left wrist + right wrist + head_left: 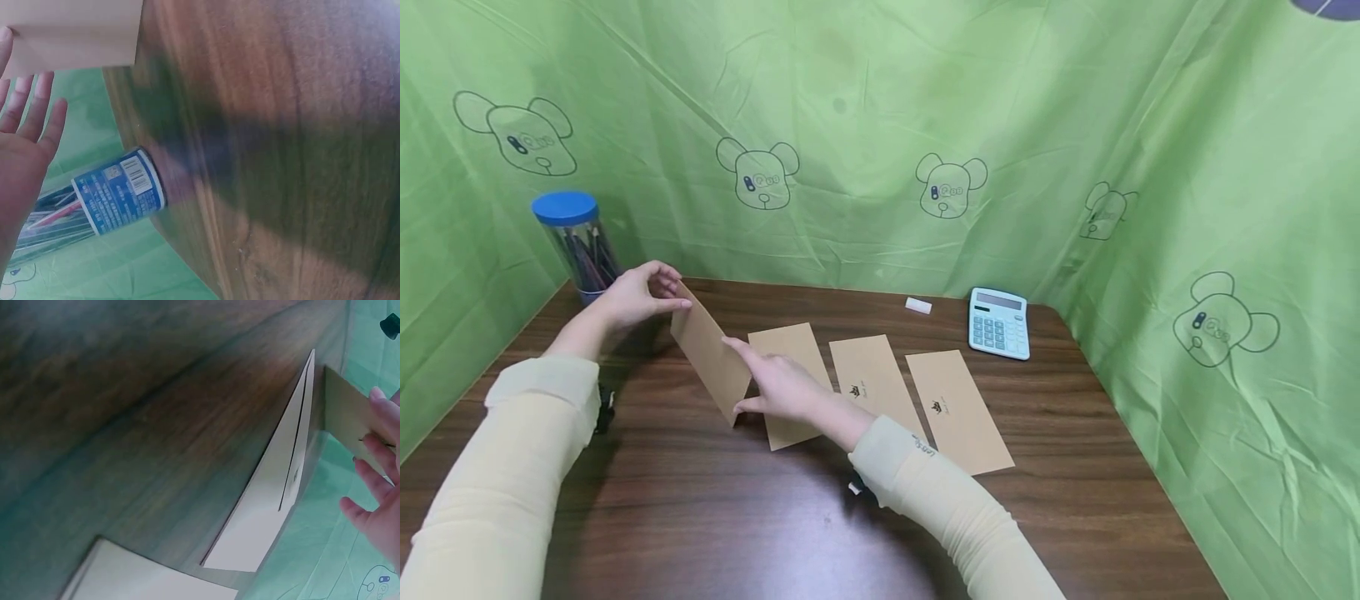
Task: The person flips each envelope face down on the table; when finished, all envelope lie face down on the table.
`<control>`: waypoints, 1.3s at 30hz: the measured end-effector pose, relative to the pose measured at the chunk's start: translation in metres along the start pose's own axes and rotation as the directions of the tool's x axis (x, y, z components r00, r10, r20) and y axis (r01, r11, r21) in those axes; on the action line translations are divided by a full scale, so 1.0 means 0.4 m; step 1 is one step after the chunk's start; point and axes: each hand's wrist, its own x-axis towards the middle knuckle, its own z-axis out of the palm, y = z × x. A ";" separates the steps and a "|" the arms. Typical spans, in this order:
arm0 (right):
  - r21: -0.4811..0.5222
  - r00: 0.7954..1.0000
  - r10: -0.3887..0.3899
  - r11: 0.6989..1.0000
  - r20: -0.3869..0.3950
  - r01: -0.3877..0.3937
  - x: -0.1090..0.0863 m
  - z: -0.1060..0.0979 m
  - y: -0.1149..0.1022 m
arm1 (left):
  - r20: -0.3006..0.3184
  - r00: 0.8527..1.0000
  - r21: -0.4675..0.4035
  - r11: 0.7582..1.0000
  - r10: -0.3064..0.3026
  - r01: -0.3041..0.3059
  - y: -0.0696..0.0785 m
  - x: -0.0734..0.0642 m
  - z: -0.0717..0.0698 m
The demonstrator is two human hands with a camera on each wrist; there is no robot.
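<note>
Brown rectangular paper envelope (pixel 711 358), tilted on edge over the left of a dark wood-grain table (pixel 715 517). Right hand (pixel 782 385) pinches its near end; three similar brown envelopes (pixel 880 375) lie to the right. Left hand (pixel 631 296) pinches its far end. Farther: pale-blue calculator (pixel 998 325), right; blue-lidded clear cylindrical jar (pixel 580 250), left; green curtain (pixel 850 100) behind.

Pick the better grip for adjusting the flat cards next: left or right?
Right, probably: the right grip holds the tilted card by its near end, closer to the flat cards; the left grip has its far end, nearer the jar.
</note>
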 end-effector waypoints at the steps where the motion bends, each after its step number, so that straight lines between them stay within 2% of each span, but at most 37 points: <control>1: -0.023 1.000 0.007 1.000 0.000 -0.007 0.001 0.001 -0.001 | 0.000 1.000 -0.005 1.000 -0.001 0.001 -0.002 0.000 0.003; 6: -0.103 0.998 0.058 0.993 0.017 -0.056 0.003 0.012 -0.001 | 0.026 1.000 -0.030 1.000 0.001 0.000 -0.008 -0.002 0.024; 11: -0.164 0.991 0.119 0.981 0.064 -0.107 -0.002 0.028 -0.001 | 0.096 0.995 -0.038 0.999 0.025 -0.022 -0.014 -0.006 0.045; 18: -0.203 0.980 0.116 0.976 0.159 -0.083 -0.002 0.047 -0.003 | 0.197 0.974 0.026 0.993 0.112 -0.119 -0.009 -0.008 0.088; 21: -0.204 0.975 0.133 0.974 0.176 -0.096 0.001 0.057 -0.003 | 0.236 0.964 0.039 0.990 0.121 -0.134 -0.013 -0.004 0.110; 29: -0.212 0.950 0.189 0.967 0.248 -0.137 0.007 0.073 -0.001 | 0.267 0.957 0.013 0.993 0.110 -0.118 -0.031 0.001 0.153; 35: -0.226 0.948 0.181 0.966 0.261 -0.123 0.010 0.076 0.003 | 0.288 0.954 0.046 0.994 0.081 -0.098 -0.050 0.005 0.164; 39: -0.213 0.953 0.157 0.972 0.260 -0.102 0.001 0.068 0.010 | 0.303 0.951 0.072 0.993 0.064 -0.090 -0.045 0.009 0.162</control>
